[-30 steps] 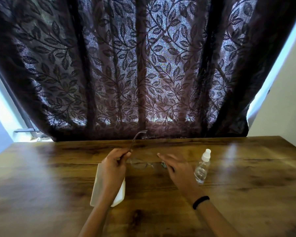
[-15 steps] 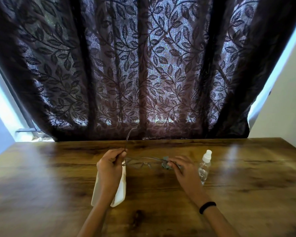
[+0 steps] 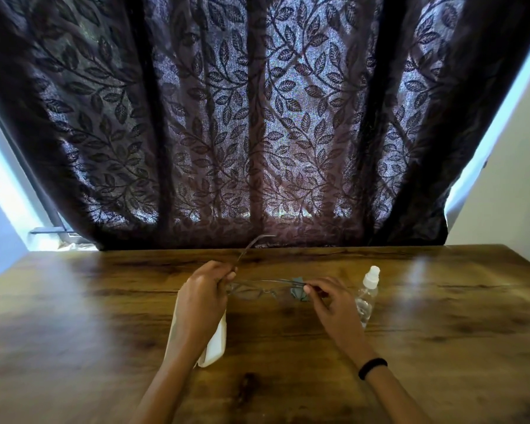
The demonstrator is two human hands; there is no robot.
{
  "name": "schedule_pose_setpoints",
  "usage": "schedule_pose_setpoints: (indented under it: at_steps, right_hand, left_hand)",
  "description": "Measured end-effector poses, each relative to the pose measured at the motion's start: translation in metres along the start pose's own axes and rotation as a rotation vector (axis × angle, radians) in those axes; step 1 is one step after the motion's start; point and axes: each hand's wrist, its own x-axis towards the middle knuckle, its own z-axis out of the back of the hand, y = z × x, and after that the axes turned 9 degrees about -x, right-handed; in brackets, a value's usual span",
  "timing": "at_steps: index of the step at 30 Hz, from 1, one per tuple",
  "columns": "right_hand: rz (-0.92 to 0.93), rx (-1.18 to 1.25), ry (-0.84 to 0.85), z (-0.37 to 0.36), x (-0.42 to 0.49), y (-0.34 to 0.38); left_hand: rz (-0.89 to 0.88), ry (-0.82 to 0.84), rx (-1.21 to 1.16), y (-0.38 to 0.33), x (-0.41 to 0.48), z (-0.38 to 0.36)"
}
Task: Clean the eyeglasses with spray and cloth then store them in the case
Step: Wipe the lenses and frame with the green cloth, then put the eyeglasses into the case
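Thin-framed eyeglasses [image 3: 254, 291] hang just above the wooden table [image 3: 104, 316] between my hands. My left hand [image 3: 201, 296] pinches the left end of the frame, where one temple arm sticks up towards the curtain. My right hand [image 3: 329, 301] grips the right end, with the other temple folded across the lenses. A small grey-green cloth [image 3: 297, 293] lies beside my right fingertips. A white glasses case [image 3: 216, 344] lies under my left wrist, mostly hidden. A clear spray bottle [image 3: 368, 293] with a white cap stands just right of my right hand.
A dark leaf-patterned curtain [image 3: 257, 117] hangs along the table's far edge. A pale wall [image 3: 508, 179] rises at the right. A black band [image 3: 372, 367] circles my right wrist.
My right hand slid to the right end of the frame and took hold of it, the right temple folded across the lenses, and the grey-green cloth came into sight.
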Motion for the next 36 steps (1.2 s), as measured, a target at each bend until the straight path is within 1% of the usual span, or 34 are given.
schedule_pose_setpoints:
  at_steps: [4, 7, 9, 11, 13, 15, 16, 18, 20, 22, 24, 26, 29, 33, 36]
  right_hand:
    - [-0.010, 0.040, 0.001, 0.002, 0.002, 0.001]
    - [-0.018, 0.052, -0.001, 0.003, 0.005, 0.003]
    - [-0.041, 0.073, 0.002, 0.005, 0.007, 0.004]
    - [-0.075, 0.100, 0.015, 0.005, 0.008, 0.005]
    - [-0.146, 0.161, 0.038, 0.005, 0.009, 0.007]
    - [-0.276, 0.279, 0.070, 0.006, 0.010, 0.010]
    - [-0.360, 0.364, 0.089, 0.006, 0.011, 0.012]
    - [-0.534, 0.552, 0.134, 0.006, 0.012, 0.016]
    - [-0.666, 0.681, 0.191, 0.003, 0.014, 0.020]
    - [-0.732, 0.733, 0.255, -0.003, 0.018, 0.022]
    - [-0.738, 0.702, 0.321, -0.011, 0.024, 0.027]
    - [-0.719, 0.669, 0.360, -0.020, 0.031, 0.035]
    - [-0.679, 0.619, 0.435, -0.036, 0.045, 0.052]
    - [-0.573, 0.479, 0.494, -0.064, 0.069, 0.076]
    - [-0.488, 0.341, 0.542, -0.085, 0.083, 0.087]
  left_hand:
    - [-0.074, 0.127, 0.206, -0.007, -0.001, 0.002]
    - [-0.105, 0.217, 0.264, -0.005, -0.003, 0.000]
    - [-0.093, 0.266, 0.249, -0.003, -0.004, -0.002]
    - [-0.006, 0.297, 0.175, -0.004, -0.002, -0.002]
    - [0.119, 0.360, 0.093, -0.003, 0.000, 0.000]
    - [0.242, 0.439, -0.036, -0.001, 0.003, 0.003]
    - [0.326, 0.450, -0.146, -0.001, 0.003, 0.006]
    - [0.534, 0.402, -0.413, 0.003, -0.002, 0.010]
    - [0.706, 0.316, -0.641, 0.010, -0.012, 0.017]
    - [0.802, 0.251, -0.824, 0.016, -0.025, 0.022]
    - [0.849, 0.170, -0.951, 0.021, -0.039, 0.029]
    - [0.856, 0.101, -0.951, 0.027, -0.053, 0.036]
    - [0.813, 0.070, -0.783, 0.034, -0.070, 0.043]
    - [0.864, -0.098, -0.669, 0.036, -0.082, 0.046]
    - [0.855, -0.080, -0.547, 0.036, -0.089, 0.046]
